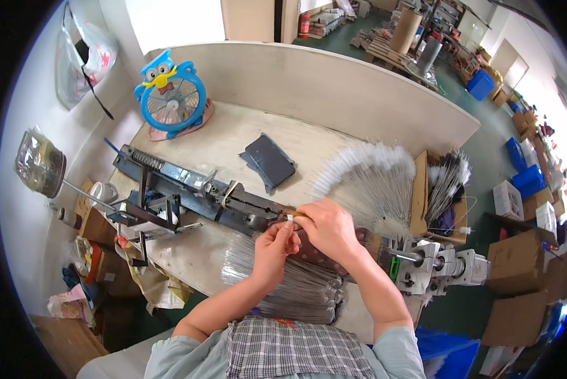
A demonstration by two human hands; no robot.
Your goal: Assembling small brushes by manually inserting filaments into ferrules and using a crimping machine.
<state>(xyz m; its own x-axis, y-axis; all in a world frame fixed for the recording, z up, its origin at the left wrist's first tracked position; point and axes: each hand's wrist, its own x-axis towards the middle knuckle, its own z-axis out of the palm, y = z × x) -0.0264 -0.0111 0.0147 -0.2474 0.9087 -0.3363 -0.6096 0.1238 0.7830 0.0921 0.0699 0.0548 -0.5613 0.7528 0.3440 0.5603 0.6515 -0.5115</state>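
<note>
My left hand is closed in a pinch, with a small white piece showing at its fingertips. Just right of it, my right hand is also closed, its fingers curled by a thin yellowish-brown strip; what it grips is mostly hidden. Both hands meet at the right end of a long dark metal bench fixture with clamps and a spring. Below them lies a thick bundle of thin metal wires. Beyond my right hand spreads a fan of white-tipped wire brushes.
A dark phone-like slab lies behind the fixture, and a blue owl-shaped fan stands far left. At right are a cardboard box of brushes and a silver shaft machine. A low partition bounds the table's back.
</note>
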